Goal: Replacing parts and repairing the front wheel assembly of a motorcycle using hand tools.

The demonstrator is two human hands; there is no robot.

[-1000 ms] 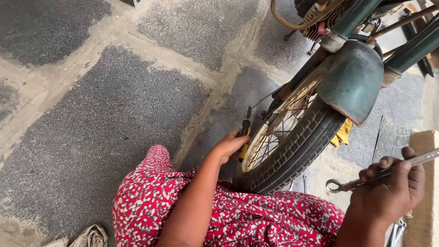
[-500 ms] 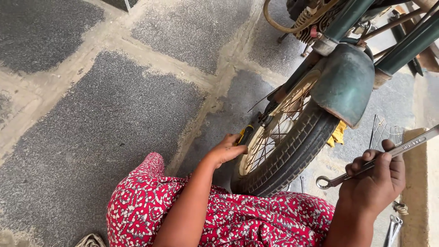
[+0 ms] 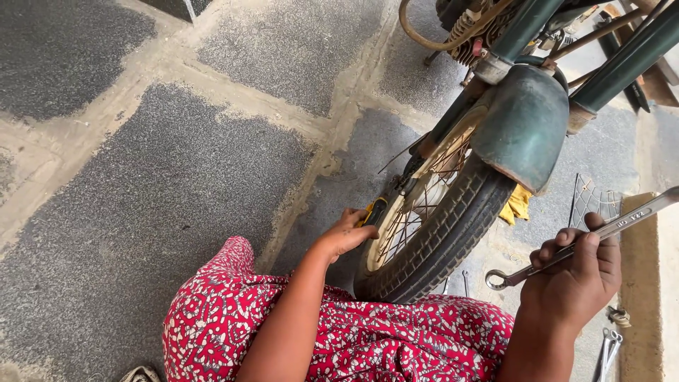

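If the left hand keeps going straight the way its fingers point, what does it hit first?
The left hand points at the wheel; first comes the yellow-handled tool at its fingertips, then probably rim and spokes, though depth is unclear.

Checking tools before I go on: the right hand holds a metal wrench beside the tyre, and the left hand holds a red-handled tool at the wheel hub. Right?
Not quite. In the head view the left hand grips a yellow-and-black-handled tool, not a red one. The right hand does hold the wrench beside the tyre.

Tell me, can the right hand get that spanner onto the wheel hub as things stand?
Probably yes. The right hand holds the spanner in open air beside the tyre, with nothing between them. The hub itself is hidden behind the tyre and mudguard, so it would have to come round that side.
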